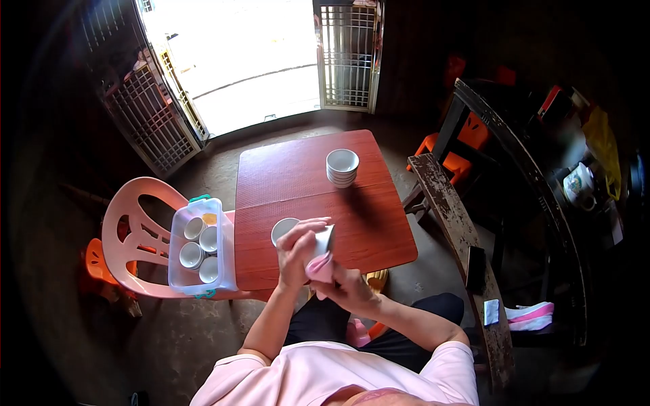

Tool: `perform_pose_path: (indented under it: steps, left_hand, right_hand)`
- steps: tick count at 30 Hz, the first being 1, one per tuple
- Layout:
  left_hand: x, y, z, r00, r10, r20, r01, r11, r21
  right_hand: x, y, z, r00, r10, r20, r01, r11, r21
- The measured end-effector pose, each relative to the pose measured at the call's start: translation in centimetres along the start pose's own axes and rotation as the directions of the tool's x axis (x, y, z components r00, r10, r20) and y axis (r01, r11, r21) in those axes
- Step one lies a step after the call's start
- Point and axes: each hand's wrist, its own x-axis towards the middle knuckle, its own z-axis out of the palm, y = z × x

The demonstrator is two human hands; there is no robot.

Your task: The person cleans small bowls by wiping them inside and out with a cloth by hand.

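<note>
My left hand [294, 254] is closed around a white bowl [326, 238], which is tilted on its side above the table's near edge. With my right hand [351, 289] I grip a pink cloth [319, 268], which is pressed against the bowl; part of the cloth hangs below my fingers. Just behind my left hand, another white bowl [284, 230] rests on the red-brown table [271, 183], partly hidden by my fingers. Farther back on the table stands a stack of several white bowls [342, 166].
Left of the table, a clear plastic box [177, 271] with stacked white cups [191, 255] sits on a pink chair [116, 237]. A worn wooden bench [443, 223] on the right bears a dark phone-like object [476, 268] and a white packet [491, 312]. An open doorway [250, 54] is ahead.
</note>
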Motion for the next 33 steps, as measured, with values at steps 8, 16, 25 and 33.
perform_pose_path:
  steps: [8, 16, 25, 33]
  left_hand:
    - [0.4, -0.4, -1.5, 0.795, -0.604, 0.057, 0.546, 0.671, -0.502]
    - [-0.4, -0.2, -1.0, 0.897, -0.442, 0.002, 0.439, 0.891, -0.117]
    - [-0.6, -2.1, -0.4, 0.897, 0.429, 0.103, -0.434, 0.817, 0.38]
    - [0.6, -1.7, -1.2, 0.945, -0.305, -0.114, 0.297, 0.951, -0.088]
  right_hand:
    - [1.8, 1.3, -0.5, 0.89, -0.41, 0.2, 0.451, 0.731, -0.512]
    - [1.7, 2.4, -0.2, 0.929, -0.286, 0.237, 0.369, 0.78, -0.505]
    - [1.3, 1.9, -1.2, 0.952, 0.223, 0.209, -0.267, 0.278, 0.923]
    - [2.3, 4.0, -0.4, 0.871, -0.49, -0.04, 0.463, 0.844, -0.271]
